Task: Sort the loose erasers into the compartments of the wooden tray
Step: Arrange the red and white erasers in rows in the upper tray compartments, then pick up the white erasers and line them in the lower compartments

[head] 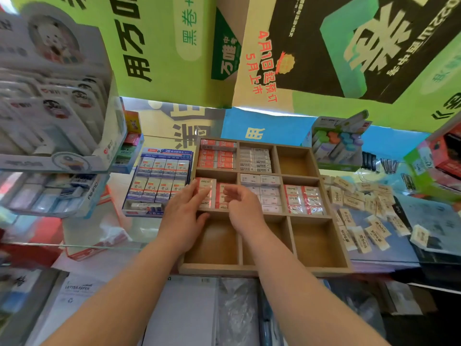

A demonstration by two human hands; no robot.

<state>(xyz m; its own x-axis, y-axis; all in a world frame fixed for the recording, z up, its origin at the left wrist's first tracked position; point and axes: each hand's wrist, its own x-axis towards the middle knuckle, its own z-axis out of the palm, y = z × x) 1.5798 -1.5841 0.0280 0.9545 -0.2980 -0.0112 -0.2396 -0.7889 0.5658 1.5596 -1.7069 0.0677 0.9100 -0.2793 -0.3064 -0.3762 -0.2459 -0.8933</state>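
A wooden tray (287, 218) with nine compartments lies on a glass counter. Red-and-white erasers (217, 156) fill its far-left compartment, and white erasers (254, 158) fill the far-middle one. The middle row holds more erasers. The far-right compartment and the near row show bare wood. My left hand (182, 216) rests its fingers on the red-and-white erasers (205, 187) in the middle-left compartment. My right hand (243, 206) hovers over the same compartment with loosely curled fingers; whether it holds anything is hidden. Several loose cream erasers (361, 213) lie right of the tray.
A blue display box of erasers (159, 176) stands left of the tray. Further left are stacked stationery display boxes (50, 116). A box of coloured erasers (336, 143) sits behind the tray on the right. Paper pads lie below the counter edge.
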